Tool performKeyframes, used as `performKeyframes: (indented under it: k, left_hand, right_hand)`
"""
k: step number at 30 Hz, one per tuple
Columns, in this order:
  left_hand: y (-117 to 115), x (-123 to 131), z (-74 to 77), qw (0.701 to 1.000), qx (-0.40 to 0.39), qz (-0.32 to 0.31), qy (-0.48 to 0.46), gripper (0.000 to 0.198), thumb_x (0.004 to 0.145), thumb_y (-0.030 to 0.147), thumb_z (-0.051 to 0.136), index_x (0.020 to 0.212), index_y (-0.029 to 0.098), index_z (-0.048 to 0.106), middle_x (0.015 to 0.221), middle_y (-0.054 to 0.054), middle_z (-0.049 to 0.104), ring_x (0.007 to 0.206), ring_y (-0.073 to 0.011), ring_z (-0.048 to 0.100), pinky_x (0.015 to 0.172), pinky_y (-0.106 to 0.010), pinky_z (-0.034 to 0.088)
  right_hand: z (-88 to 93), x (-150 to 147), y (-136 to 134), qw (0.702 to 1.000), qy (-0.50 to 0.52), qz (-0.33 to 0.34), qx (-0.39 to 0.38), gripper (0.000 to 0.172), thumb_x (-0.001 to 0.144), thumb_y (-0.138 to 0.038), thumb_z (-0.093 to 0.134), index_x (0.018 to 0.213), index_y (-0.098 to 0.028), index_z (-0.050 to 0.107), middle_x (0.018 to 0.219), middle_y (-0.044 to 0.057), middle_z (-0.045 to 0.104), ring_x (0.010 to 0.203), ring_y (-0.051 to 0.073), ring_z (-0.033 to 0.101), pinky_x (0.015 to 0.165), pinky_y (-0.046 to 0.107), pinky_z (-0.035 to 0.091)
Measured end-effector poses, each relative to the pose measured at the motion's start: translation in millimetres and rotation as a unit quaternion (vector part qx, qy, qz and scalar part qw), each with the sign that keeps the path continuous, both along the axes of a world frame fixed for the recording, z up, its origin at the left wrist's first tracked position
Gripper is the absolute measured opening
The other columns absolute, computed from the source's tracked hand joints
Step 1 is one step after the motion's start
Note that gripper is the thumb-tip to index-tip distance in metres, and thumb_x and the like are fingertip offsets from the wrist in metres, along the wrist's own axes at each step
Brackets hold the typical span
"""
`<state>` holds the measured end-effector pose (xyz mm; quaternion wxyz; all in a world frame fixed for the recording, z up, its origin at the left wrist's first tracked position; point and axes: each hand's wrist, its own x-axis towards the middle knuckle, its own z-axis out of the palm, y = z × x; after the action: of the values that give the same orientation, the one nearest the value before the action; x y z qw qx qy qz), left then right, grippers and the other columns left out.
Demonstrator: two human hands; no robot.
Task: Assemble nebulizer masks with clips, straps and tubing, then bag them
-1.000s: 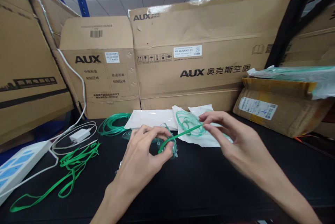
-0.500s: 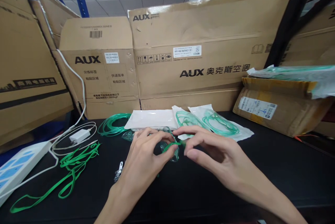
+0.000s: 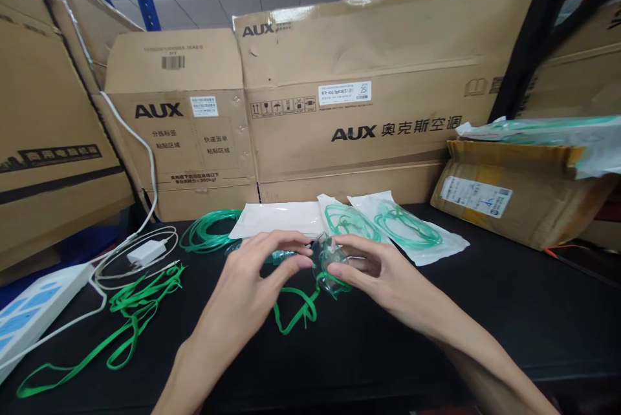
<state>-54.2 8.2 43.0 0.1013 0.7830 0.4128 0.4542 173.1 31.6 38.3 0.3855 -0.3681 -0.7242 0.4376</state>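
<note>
A small clear oxygen mask (image 3: 320,256) is held above the black table, between my two hands. My right hand (image 3: 371,263) grips its right side, thumb in front and fingers behind. Close to the mask's left edge is my left hand (image 3: 272,266), its thumb and index fingertips slightly apart; whether they touch the edge I cannot tell. From the mask's lower part a green elastic strap (image 3: 295,311) hangs in a loop toward the left. Behind my left hand, partly hidden, lies another clear greenish plastic piece (image 3: 281,256).
Coiled green tubing (image 3: 206,232) lies behind, beside a white packet (image 3: 276,221) and two bagged tubing sets (image 3: 407,227). Loose green straps (image 3: 138,305), a white charger (image 3: 147,252) and a power strip (image 3: 39,311) are at left. A cardboard box (image 3: 509,192) stands at right.
My left hand has let go of the green strap, which now hangs below. My right hand has moved left and closed on the mask, which has turned.
</note>
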Motion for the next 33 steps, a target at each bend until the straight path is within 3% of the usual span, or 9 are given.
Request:
performKeyframes:
  k: [4, 9, 15, 21, 26, 33]
  left_hand:
    - [6.1, -17.0, -5.3, 0.991, -0.042, 0.040, 0.119, 0.013, 0.101, 0.028, 0.061, 0.108, 0.033, 0.070, 0.112, 0.006, 0.074, 0.108, -0.0212, 0.066, 0.098, -0.037, 0.045]
    - [5.7, -11.1, -26.5, 0.972, -0.083, -0.008, 0.220, 0.027, 0.102, 0.015, 0.054, 0.120, 0.032, 0.066, 0.122, 0.003, 0.069, 0.116, -0.0208, 0.062, 0.103, -0.036, 0.043]
    - [-1.8, -1.4, -21.3, 0.968, -0.129, -0.008, 0.215, 0.018, 0.098, 0.014, 0.060, 0.106, 0.030, 0.063, 0.110, 0.005, 0.067, 0.104, -0.0190, 0.062, 0.097, -0.032, 0.045]
    - [-3.0, -8.9, -17.1, 0.959, -0.152, -0.031, 0.237, 0.026, 0.097, 0.008, 0.058, 0.103, 0.033, 0.066, 0.110, 0.007, 0.068, 0.106, -0.0179, 0.062, 0.096, -0.031, 0.043]
    - [-2.8, -5.5, -17.2, 0.956, -0.163, -0.030, 0.244, 0.017, 0.094, 0.017, 0.069, 0.100, 0.033, 0.071, 0.107, 0.008, 0.070, 0.105, -0.0185, 0.063, 0.095, -0.030, 0.043]
    - [-0.1, -3.9, -13.9, 0.966, -0.158, -0.033, 0.201, 0.007, 0.094, 0.026, 0.069, 0.094, 0.032, 0.074, 0.099, 0.007, 0.072, 0.101, -0.0185, 0.066, 0.091, -0.028, 0.045]
  right_hand:
    - [0.8, 2.5, 0.0, 0.998, -0.052, 0.018, -0.001, 0.040, 0.089, -0.045, 0.073, 0.124, -0.027, 0.068, 0.107, 0.002, 0.076, 0.098, 0.022, 0.073, 0.094, 0.040, 0.057]
    - [-5.1, 3.4, 0.3, 0.997, -0.076, 0.030, 0.000, 0.045, 0.089, -0.044, 0.074, 0.129, -0.026, 0.065, 0.109, 0.003, 0.076, 0.102, 0.025, 0.071, 0.094, 0.042, 0.057]
    - [-7.1, 7.5, 3.4, 0.994, -0.107, 0.003, 0.020, 0.046, 0.089, -0.048, 0.072, 0.129, -0.026, 0.065, 0.110, 0.004, 0.075, 0.100, 0.025, 0.072, 0.094, 0.044, 0.056]
    - [-6.2, 8.3, 4.5, 0.993, -0.115, -0.002, 0.011, 0.051, 0.089, -0.052, 0.071, 0.131, -0.024, 0.063, 0.109, 0.005, 0.075, 0.100, 0.025, 0.071, 0.093, 0.044, 0.056]
    - [-7.9, 8.8, 5.6, 0.992, -0.125, -0.009, 0.023, 0.048, 0.090, -0.050, 0.070, 0.130, -0.025, 0.064, 0.102, 0.003, 0.075, 0.095, 0.024, 0.071, 0.088, 0.041, 0.057]
    - [-7.9, 11.4, 7.7, 0.994, -0.107, -0.008, 0.023, 0.044, 0.088, -0.049, 0.072, 0.124, -0.025, 0.066, 0.099, 0.002, 0.075, 0.093, 0.023, 0.071, 0.088, 0.041, 0.058]
